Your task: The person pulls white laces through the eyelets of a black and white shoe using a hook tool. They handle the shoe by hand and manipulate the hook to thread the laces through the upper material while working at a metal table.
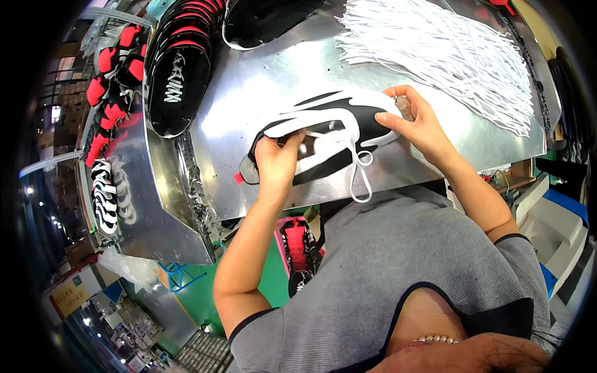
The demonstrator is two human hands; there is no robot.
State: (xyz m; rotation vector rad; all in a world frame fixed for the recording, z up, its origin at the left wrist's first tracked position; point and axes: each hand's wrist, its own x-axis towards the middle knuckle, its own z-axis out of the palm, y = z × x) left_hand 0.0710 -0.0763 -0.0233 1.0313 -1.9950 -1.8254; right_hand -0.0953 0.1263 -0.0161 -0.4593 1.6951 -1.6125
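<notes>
A black-and-white shoe upper (pixel 367 119) lies on its side on the shiny metal table (pixel 230 199), its toe pointing right. A white shoelace (pixel 359 176) is threaded at its opening, and a loop of it hangs over the near side. My left hand (pixel 278 163) grips the upper near the heel, its fingertips tucked into the opening and hidden. At the toe, my right hand (pixel 418 119) pinches the upper between thumb and fingers. A small red tab (pixel 239 178) sticks out at the heel end.
A big bundle of white laces (pixel 435 56) spreads over the far right. Nested black uppers (pixel 177 93) with red inside stand at the far left, and another black upper (pixel 267 22) lies at the far edge. Red-and-black shoes (pixel 112 115) line the left conveyor. Below the table sits a red-and-black shoe (pixel 297 248).
</notes>
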